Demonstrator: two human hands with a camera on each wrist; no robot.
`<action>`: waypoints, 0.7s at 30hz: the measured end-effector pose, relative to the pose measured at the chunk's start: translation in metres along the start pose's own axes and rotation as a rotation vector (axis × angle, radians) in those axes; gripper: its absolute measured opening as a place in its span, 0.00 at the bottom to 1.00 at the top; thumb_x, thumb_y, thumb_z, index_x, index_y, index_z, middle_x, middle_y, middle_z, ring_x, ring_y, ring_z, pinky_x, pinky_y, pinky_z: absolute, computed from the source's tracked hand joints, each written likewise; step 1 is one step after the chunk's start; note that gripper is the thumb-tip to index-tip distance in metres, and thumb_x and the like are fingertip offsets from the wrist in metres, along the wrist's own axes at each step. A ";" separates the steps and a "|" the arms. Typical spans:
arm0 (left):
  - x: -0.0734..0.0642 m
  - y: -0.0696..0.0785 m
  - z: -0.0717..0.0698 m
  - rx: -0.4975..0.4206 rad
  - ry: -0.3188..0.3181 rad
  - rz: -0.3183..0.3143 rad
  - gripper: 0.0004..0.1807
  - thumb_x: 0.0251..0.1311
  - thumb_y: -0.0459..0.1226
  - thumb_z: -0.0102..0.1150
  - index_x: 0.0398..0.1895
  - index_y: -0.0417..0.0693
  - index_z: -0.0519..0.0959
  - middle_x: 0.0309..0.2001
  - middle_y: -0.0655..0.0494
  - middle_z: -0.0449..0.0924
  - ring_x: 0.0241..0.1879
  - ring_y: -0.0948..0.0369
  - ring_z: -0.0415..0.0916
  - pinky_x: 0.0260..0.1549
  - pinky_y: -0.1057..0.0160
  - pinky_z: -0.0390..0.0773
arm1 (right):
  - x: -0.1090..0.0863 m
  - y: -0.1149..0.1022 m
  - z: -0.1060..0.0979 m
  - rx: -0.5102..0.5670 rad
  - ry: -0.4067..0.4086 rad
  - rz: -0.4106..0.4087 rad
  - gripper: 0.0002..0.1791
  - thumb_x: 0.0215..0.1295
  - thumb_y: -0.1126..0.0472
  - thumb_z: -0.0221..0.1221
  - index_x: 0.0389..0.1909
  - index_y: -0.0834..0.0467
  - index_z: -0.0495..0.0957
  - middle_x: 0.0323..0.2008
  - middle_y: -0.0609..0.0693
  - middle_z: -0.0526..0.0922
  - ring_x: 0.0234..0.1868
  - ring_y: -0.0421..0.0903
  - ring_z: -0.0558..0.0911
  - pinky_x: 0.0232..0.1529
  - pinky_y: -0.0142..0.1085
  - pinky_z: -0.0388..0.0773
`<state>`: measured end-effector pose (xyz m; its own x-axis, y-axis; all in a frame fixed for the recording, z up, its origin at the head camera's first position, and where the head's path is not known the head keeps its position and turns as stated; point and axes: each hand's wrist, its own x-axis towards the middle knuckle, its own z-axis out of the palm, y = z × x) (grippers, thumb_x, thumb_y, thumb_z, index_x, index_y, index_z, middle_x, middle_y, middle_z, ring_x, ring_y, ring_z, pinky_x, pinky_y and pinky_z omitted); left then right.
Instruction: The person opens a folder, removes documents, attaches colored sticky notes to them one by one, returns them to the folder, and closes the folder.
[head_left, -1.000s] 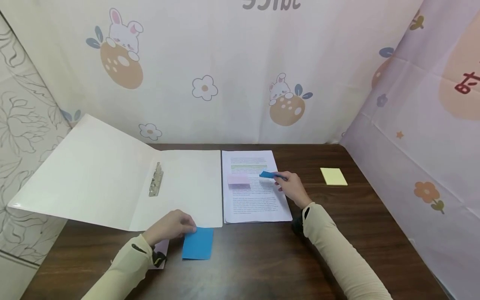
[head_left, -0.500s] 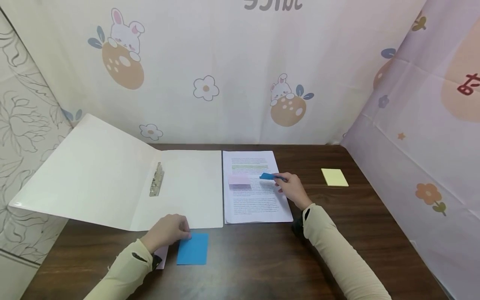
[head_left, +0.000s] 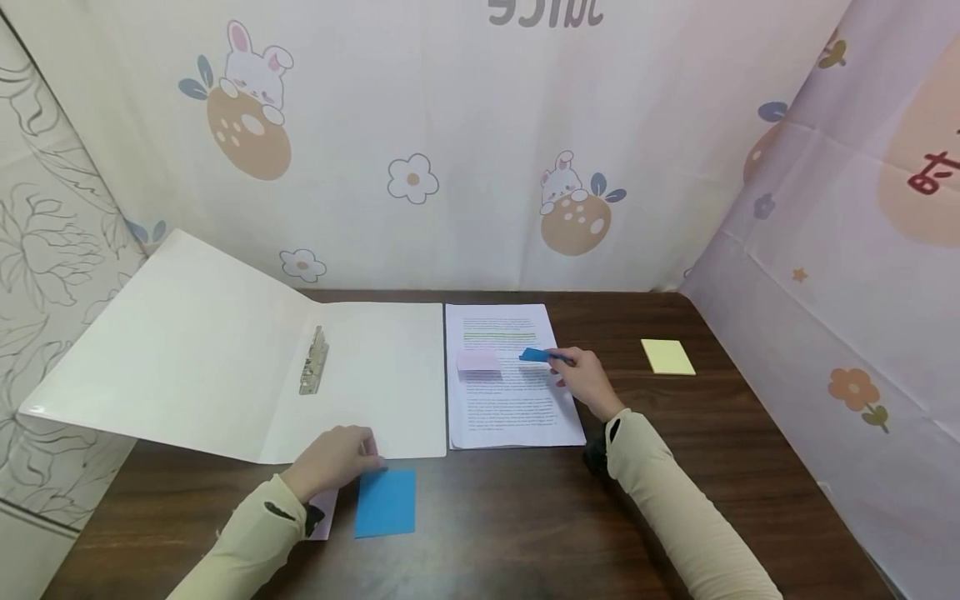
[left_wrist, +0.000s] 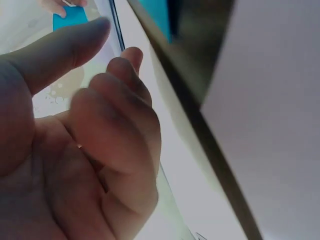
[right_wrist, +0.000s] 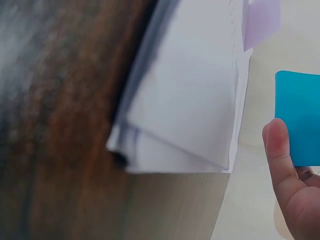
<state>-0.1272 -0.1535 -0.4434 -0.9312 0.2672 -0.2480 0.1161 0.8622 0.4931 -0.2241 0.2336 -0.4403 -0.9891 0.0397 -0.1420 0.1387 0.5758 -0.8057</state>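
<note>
My right hand (head_left: 588, 382) pinches a blue sticky note (head_left: 535, 355) above the printed pages (head_left: 510, 417). In the right wrist view the thumb lies against the lower corner of that blue note (right_wrist: 300, 120). A pink-lilac sticky note (head_left: 478, 361) is on the top page, left of the right hand. My left hand (head_left: 336, 460) hovers at the upper left corner of a blue sticky-note pad (head_left: 386, 504) on the table. The left wrist view shows its fingers (left_wrist: 115, 120) loosely bent, thumb apart, nothing between them. A lilac pad (head_left: 324, 515) lies partly hidden under the left wrist.
A white ring binder (head_left: 382, 375) lies open left of the pages, its cover (head_left: 172, 350) raised; a metal clip (head_left: 313, 362) sits by the spine. A yellow sticky-note pad (head_left: 667, 357) is at the right. A patterned cloth (head_left: 465, 225) hangs behind the table.
The left hand has set the blue pad down slightly left and nearer, then let go of it. The right hand with its blue note stays almost still.
</note>
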 end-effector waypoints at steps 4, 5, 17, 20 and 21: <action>0.005 0.003 0.000 -0.011 0.022 0.010 0.10 0.60 0.44 0.62 0.29 0.48 0.80 0.20 0.59 0.74 0.22 0.62 0.69 0.23 0.64 0.70 | -0.001 -0.001 0.000 -0.004 0.002 0.002 0.19 0.73 0.58 0.51 0.59 0.63 0.76 0.48 0.63 0.80 0.39 0.55 0.82 0.45 0.44 0.81; 0.007 0.004 0.001 -0.007 0.027 0.013 0.10 0.60 0.44 0.61 0.30 0.48 0.81 0.21 0.60 0.75 0.23 0.62 0.69 0.24 0.64 0.70 | -0.001 -0.001 0.000 -0.005 0.002 0.002 0.19 0.73 0.58 0.52 0.59 0.63 0.76 0.48 0.63 0.80 0.39 0.54 0.82 0.45 0.44 0.80; 0.027 0.018 0.000 -0.037 0.079 0.053 0.09 0.63 0.44 0.60 0.37 0.49 0.82 0.33 0.55 0.83 0.31 0.61 0.75 0.36 0.58 0.79 | -0.003 -0.003 0.000 -0.008 0.005 -0.007 0.20 0.73 0.56 0.52 0.59 0.64 0.75 0.48 0.64 0.80 0.38 0.54 0.81 0.44 0.43 0.80; 0.033 0.022 -0.002 -0.062 0.107 0.074 0.08 0.64 0.43 0.59 0.38 0.49 0.83 0.36 0.55 0.84 0.34 0.60 0.77 0.39 0.56 0.80 | -0.003 -0.005 0.001 0.004 0.003 -0.006 0.20 0.73 0.56 0.52 0.59 0.64 0.76 0.48 0.64 0.80 0.39 0.55 0.81 0.44 0.44 0.80; 0.035 0.024 -0.003 -0.076 0.118 0.080 0.08 0.64 0.42 0.59 0.38 0.49 0.83 0.36 0.55 0.84 0.35 0.60 0.77 0.40 0.56 0.80 | -0.003 -0.005 0.001 0.005 0.001 -0.006 0.20 0.73 0.56 0.52 0.59 0.64 0.76 0.48 0.64 0.80 0.39 0.55 0.81 0.45 0.44 0.80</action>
<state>-0.1583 -0.1244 -0.4380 -0.9546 0.2776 -0.1080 0.1693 0.8039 0.5701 -0.2218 0.2299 -0.4365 -0.9900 0.0369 -0.1363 0.1328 0.5718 -0.8096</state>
